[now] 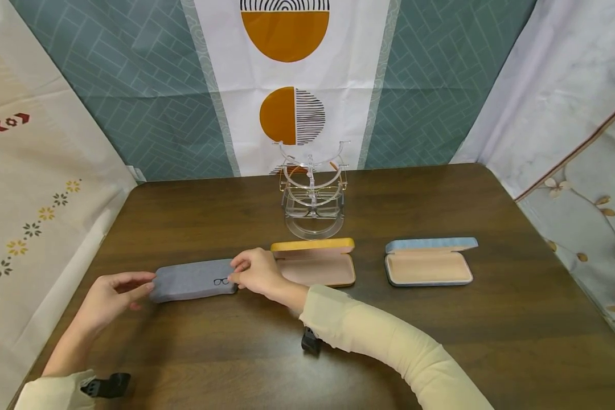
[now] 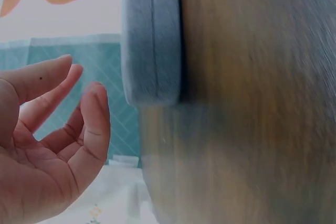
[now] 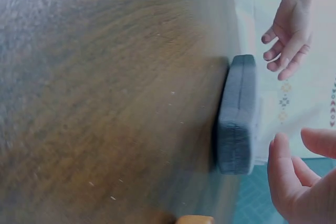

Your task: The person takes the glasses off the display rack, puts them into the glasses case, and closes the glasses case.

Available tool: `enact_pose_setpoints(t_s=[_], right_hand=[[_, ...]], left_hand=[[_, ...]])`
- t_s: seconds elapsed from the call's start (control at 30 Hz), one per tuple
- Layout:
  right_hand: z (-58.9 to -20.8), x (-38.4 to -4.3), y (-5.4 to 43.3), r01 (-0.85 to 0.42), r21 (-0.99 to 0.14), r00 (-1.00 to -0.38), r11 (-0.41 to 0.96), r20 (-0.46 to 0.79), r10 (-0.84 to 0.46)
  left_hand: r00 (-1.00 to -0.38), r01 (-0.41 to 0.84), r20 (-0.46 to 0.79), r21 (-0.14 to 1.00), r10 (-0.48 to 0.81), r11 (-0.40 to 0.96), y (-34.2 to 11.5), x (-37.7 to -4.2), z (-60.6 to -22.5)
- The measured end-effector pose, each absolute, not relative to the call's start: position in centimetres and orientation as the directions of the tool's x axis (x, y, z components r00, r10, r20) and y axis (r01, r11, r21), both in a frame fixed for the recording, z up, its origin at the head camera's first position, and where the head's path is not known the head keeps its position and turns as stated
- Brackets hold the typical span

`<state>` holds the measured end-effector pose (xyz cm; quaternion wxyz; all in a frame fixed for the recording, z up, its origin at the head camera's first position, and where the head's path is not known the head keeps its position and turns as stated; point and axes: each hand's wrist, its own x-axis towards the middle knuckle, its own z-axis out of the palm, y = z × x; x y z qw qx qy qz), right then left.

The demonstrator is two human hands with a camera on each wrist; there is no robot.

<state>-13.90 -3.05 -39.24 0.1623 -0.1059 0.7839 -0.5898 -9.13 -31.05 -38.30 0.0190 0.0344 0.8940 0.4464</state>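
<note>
A closed grey-blue glasses case [image 1: 195, 280] with a small glasses print lies flat on the table's left part. At its left end is my left hand [image 1: 114, 296], fingers loosely bent; the left wrist view shows a gap between this hand [image 2: 58, 140] and the case [image 2: 152, 40]. By the case's right end hovers my right hand [image 1: 258, 270]. In the right wrist view the right hand [image 3: 307, 182] stands apart from the case [image 3: 236, 119], with nothing between thumb and fingers. Beside the right hand stands an open yellow glasses case [image 1: 315, 267], partly hidden by that hand.
An open light blue glasses case [image 1: 430, 269] stands further right. Behind the yellow case rises a clear display stand [image 1: 312, 210] with several glasses on it. The brown wooden table [image 1: 225, 353] ends at a curtain [image 1: 164, 114] at the back.
</note>
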Motion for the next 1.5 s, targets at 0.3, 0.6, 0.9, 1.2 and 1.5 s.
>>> enact_pose_setpoints(t_s=[0.3, 0.6, 0.9, 1.2, 1.5], right_hand=[[-37.7, -13.6, -2.1, 0.003, -0.979, -0.904, 0.204, -0.09, -0.417], [-36.8, -13.5, -0.5, -0.074, -0.964, -0.9, 0.254, -0.045, -0.433], [-36.3, -13.8, 1.6, -0.118, -0.963, -0.912, 0.241, 0.009, -0.411], [-36.0, -14.0, 3.5, -0.165, -0.957, -0.908, 0.24, 0.052, -0.416], [-36.0, -14.4, 5.6, -0.163, -0.956, -0.92, 0.242, 0.059, -0.388]], left_hand=[[-0.996, 0.075, 0.029, 0.799, 0.086, 0.596, -28.9, -9.3, -37.3], [-0.99, 0.143, 0.103, 0.799, 0.101, 0.584, -26.4, -9.5, -36.5], [-0.97, 0.242, 0.218, 0.806, 0.11, 0.539, -24.0, -9.7, -36.0], [-0.958, 0.286, 0.267, 0.839, 0.107, 0.463, -21.8, -9.9, -35.7], [-0.951, 0.31, 0.278, 0.865, 0.139, 0.394, -20.1, -11.0, -35.8]])
